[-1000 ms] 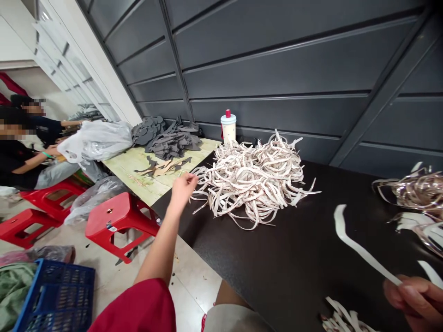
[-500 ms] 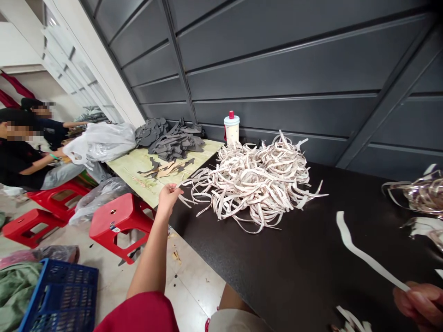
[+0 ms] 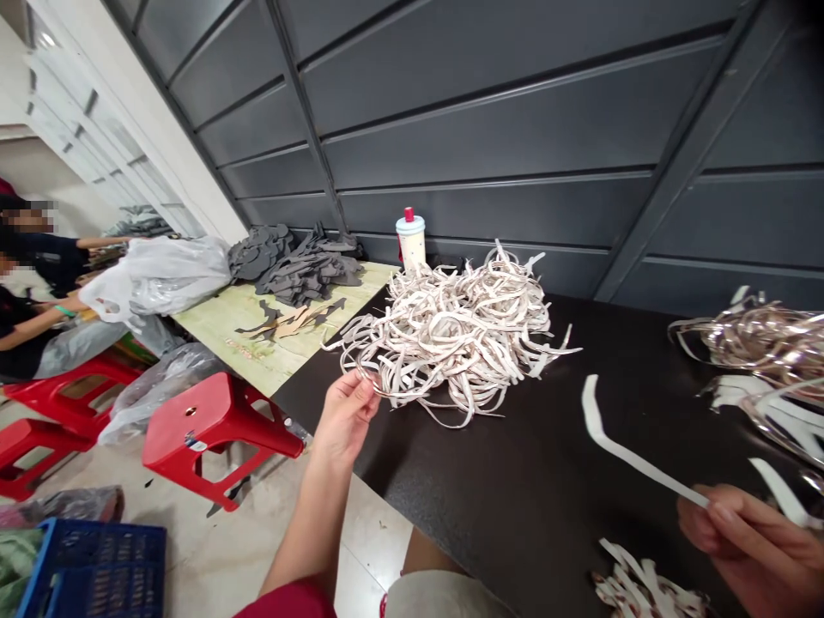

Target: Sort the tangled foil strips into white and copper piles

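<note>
A tangled heap of long white strips [image 3: 451, 335] with shiny brownish backs lies on the dark table [image 3: 515, 481]. At the heap's near left edge, my left hand [image 3: 351, 408] pinches a thin strip [image 3: 368, 378] between thumb and fingers; its far end runs in among the others. My right hand [image 3: 750, 541], low at the right, grips one end of a white strip [image 3: 637, 459] that extends up and leftward above the table. Just left of that hand is a small bunch of short strips [image 3: 644, 579], cut off by the frame's bottom.
Shiny metallic strips [image 3: 760, 343] are piled at the right. Behind the heap stands a cup with a red cap [image 3: 410, 240]. Dark grey cut pieces [image 3: 296, 266] lie on a pale green table. Red stools [image 3: 193, 421], a blue crate [image 3: 96, 566] and two seated people occupy the left.
My left hand has moved right and nearer with a strip pinched in it. The right hand comes further into view, still holding its strip. The view has shifted to the right.
</note>
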`<state>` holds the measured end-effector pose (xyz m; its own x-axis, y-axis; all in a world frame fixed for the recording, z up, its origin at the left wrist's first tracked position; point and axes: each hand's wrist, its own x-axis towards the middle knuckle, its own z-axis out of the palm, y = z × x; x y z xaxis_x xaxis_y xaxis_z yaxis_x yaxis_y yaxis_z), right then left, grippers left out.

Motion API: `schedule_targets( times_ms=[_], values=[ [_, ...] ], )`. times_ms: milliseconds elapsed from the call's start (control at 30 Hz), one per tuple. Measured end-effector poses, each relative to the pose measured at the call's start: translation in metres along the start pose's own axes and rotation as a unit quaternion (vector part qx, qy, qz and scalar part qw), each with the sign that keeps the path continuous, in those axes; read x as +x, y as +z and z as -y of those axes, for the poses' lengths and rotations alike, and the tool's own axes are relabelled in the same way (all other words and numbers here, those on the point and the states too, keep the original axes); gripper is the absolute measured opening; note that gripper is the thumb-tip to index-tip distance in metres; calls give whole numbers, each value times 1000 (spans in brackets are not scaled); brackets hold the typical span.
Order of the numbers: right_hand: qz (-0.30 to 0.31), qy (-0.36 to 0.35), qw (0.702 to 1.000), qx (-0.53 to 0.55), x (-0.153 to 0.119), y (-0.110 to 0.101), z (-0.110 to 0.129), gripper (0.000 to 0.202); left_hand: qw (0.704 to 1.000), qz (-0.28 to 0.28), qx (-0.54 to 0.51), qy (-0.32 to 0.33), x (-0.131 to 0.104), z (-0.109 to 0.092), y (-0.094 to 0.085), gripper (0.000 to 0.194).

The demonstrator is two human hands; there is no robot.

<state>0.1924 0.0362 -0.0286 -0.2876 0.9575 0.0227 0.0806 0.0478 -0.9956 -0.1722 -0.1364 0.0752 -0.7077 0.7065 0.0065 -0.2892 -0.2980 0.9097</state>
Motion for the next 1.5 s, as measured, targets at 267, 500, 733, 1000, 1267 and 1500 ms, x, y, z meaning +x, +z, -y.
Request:
schedule_targets(
  times_ms=[267,500,733,1000,1267,1500],
  values=[
    [216,240,867,380,-16,33,47,31,940,272,-64,-196,-30,66,65,33],
    [297,226,835,403,-17,44,44,31,902,322,-89,-272,-37,99,95,38],
    [318,265,824,387,-19,41,35,32,901,351,-82,-242,-41,102,109,40],
    [421,273,773,389,-16,39,25,28,889,408,-64,-197,-43,103,112,38],
    [435,281,748,415,-14,38,27,29,898,406,-86,-145,-46,105,113,24],
    [414,286,749,431,-13,39,26,33,898,424,-48,-110,-43,106,110,18]
  ],
)
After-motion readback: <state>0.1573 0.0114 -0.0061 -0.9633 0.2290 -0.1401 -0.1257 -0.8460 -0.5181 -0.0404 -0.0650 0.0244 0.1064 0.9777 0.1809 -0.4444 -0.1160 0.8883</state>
